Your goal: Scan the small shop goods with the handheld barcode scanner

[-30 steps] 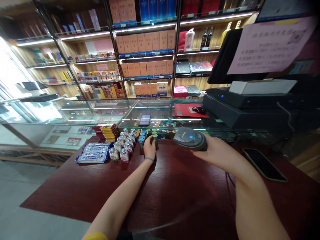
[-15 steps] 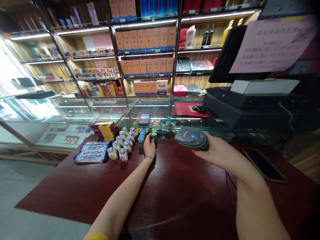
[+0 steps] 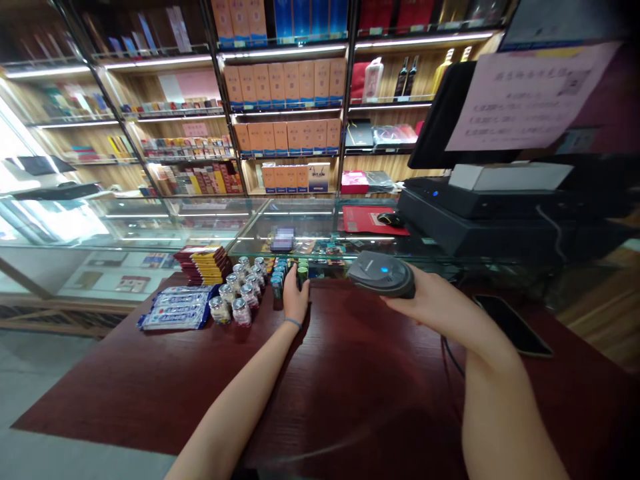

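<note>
Holding a dark, blue-lit scanner (image 3: 381,273) over the surface (image 3: 340,387) in the closed grip of the right hand (image 3: 430,297). Reaching to small green containers (image 3: 303,273) near the far edge with the left hand (image 3: 296,300), with thumb spread from fingers; cannot tell whether gripping any. Flanked leftward by blue containers (image 3: 277,283), then by silver-lidded jars (image 3: 241,311), blue-and-white packets (image 3: 177,309) and stacked red and yellow packs (image 3: 204,265). Backed by a glass case (image 3: 210,228); accompanied at far right by a phone (image 3: 511,325).

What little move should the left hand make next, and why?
Perhaps draw the left hand gently straight back: it reaches among small blue containers and green containers standing close together, and the right hand, holding the scanner, could hardly steady any.
</note>
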A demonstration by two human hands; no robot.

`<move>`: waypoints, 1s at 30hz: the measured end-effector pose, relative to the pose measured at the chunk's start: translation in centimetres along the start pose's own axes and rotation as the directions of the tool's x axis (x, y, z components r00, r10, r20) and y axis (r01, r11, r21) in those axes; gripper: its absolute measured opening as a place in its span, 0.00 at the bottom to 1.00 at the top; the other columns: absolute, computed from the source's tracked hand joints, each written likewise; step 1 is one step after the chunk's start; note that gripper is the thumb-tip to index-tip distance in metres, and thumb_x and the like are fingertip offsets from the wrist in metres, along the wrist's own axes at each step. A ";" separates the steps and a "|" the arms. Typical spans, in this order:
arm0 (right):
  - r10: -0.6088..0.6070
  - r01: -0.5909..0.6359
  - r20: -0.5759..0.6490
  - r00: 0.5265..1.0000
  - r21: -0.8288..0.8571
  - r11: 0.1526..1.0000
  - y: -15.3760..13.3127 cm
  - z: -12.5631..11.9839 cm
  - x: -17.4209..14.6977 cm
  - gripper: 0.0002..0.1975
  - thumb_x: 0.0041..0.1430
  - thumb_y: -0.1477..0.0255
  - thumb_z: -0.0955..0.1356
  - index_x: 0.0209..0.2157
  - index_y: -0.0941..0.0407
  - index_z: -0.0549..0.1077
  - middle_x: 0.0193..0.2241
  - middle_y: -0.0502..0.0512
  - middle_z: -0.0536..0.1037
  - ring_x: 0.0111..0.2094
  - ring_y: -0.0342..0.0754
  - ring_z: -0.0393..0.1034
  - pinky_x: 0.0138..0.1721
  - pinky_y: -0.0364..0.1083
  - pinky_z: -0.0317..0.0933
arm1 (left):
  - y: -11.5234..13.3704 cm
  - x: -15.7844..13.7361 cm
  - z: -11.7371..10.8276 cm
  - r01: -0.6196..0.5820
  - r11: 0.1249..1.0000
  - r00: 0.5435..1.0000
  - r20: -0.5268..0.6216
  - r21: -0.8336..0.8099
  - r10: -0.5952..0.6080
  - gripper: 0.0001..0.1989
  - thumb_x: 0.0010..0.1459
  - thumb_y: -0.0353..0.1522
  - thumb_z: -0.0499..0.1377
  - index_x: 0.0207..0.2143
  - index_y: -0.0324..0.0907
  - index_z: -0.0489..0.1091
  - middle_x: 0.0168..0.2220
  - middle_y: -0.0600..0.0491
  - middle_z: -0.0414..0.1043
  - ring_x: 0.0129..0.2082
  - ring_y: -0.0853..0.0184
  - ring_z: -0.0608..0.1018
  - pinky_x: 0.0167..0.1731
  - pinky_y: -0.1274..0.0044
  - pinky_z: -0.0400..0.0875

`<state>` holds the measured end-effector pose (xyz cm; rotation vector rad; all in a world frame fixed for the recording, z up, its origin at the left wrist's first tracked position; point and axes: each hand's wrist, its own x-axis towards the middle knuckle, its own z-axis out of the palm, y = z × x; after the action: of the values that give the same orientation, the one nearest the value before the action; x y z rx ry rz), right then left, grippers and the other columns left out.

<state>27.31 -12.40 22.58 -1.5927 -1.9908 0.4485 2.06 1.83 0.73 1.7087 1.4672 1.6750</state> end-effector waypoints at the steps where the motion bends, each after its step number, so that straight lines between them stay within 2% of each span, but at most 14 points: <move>1: 0.000 0.001 -0.014 1.000 0.024 1.000 0.1 -0.3 -0.1 0.15 0.54 0.67 0.71 0.45 0.51 0.76 0.37 0.53 0.83 0.29 0.50 0.76 0.25 0.44 0.64 | 0.4 -0.2 -0.1 -0.049 0.999 0.999 0.001 0.019 0.049 0.31 0.61 0.30 0.60 0.66 0.44 0.61 0.65 0.43 0.63 0.67 0.56 0.64 0.68 0.60 0.57; 4: 0.054 -0.050 -0.034 0.998 0.099 0.994 0.8 -1.3 -0.6 0.18 0.54 0.66 0.71 0.48 0.52 0.74 0.34 0.53 0.82 0.21 0.46 0.71 0.21 0.43 0.62 | 1.7 -0.8 -0.1 -0.180 0.981 0.984 0.020 0.066 0.179 0.32 0.62 0.33 0.62 0.67 0.46 0.59 0.67 0.41 0.58 0.69 0.54 0.61 0.68 0.59 0.57; 7: 0.144 -0.133 -0.059 0.988 0.152 0.979 1.7 -2.7 -1.2 0.17 0.55 0.65 0.71 0.46 0.54 0.73 0.25 0.49 0.79 0.18 0.45 0.67 0.20 0.43 0.61 | 3.0 -1.5 0.5 -0.295 0.953 0.955 0.060 0.069 0.291 0.31 0.62 0.35 0.62 0.66 0.46 0.60 0.65 0.40 0.59 0.68 0.52 0.62 0.66 0.57 0.59; 11: 0.196 -0.171 -0.123 0.973 0.190 0.967 3.2 -4.7 -2.3 0.13 0.56 0.64 0.71 0.42 0.54 0.71 0.17 0.44 0.72 0.16 0.45 0.66 0.23 0.44 0.61 | 4.9 -2.4 3.3 -0.371 0.929 0.914 0.172 -0.009 0.367 0.31 0.62 0.35 0.63 0.66 0.48 0.59 0.63 0.42 0.60 0.65 0.53 0.65 0.65 0.58 0.61; 14: 0.219 -0.181 -0.164 0.962 0.217 0.959 4.5 -5.7 -3.0 0.11 0.57 0.63 0.70 0.38 0.53 0.69 0.16 0.42 0.71 0.16 0.45 0.65 0.22 0.44 0.60 | 6.6 -3.3 6.9 -0.346 0.934 0.897 0.260 -0.092 0.358 0.31 0.62 0.34 0.63 0.66 0.49 0.59 0.62 0.43 0.60 0.64 0.55 0.65 0.65 0.59 0.62; 20: 0.292 -0.237 -0.199 0.936 0.262 0.936 6.9 -6.9 -3.8 0.10 0.57 0.63 0.70 0.32 0.53 0.67 0.17 0.43 0.70 0.15 0.43 0.65 0.21 0.43 0.59 | 9.1 -5.1 15.4 -0.115 0.952 0.882 0.412 -0.283 0.228 0.32 0.59 0.29 0.63 0.65 0.50 0.60 0.52 0.47 0.61 0.48 0.64 0.74 0.52 0.67 0.74; 22: 0.311 -0.249 -0.199 0.929 0.283 0.926 7.6 -7.3 -4.0 0.10 0.57 0.63 0.70 0.30 0.53 0.66 0.16 0.44 0.70 0.15 0.43 0.65 0.20 0.42 0.59 | 9.6 -5.4 17.7 -0.072 0.950 0.876 0.435 -0.305 0.207 0.33 0.58 0.29 0.63 0.65 0.50 0.61 0.52 0.48 0.60 0.48 0.64 0.74 0.51 0.67 0.74; 26: 0.328 -0.246 -0.219 0.919 0.332 0.911 8.4 -8.1 -4.5 0.11 0.57 0.64 0.70 0.28 0.53 0.65 0.15 0.43 0.69 0.15 0.42 0.63 0.21 0.42 0.59 | 10.2 -5.7 21.1 -0.049 0.958 0.889 0.426 -0.282 0.171 0.33 0.56 0.27 0.64 0.63 0.49 0.63 0.53 0.46 0.58 0.50 0.62 0.72 0.54 0.64 0.72; 30: 0.360 -0.264 -0.226 0.905 0.364 0.893 9.0 -8.5 -4.8 0.11 0.57 0.64 0.70 0.27 0.52 0.65 0.14 0.43 0.68 0.15 0.42 0.63 0.22 0.42 0.59 | 10.4 -5.8 22.8 -0.099 0.968 0.895 0.404 -0.232 0.188 0.31 0.56 0.26 0.64 0.62 0.49 0.65 0.52 0.47 0.59 0.54 0.59 0.71 0.59 0.61 0.67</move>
<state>40.23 -15.46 23.24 -1.6600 -1.3627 0.5975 27.73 2.07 0.26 1.9448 0.9527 1.3463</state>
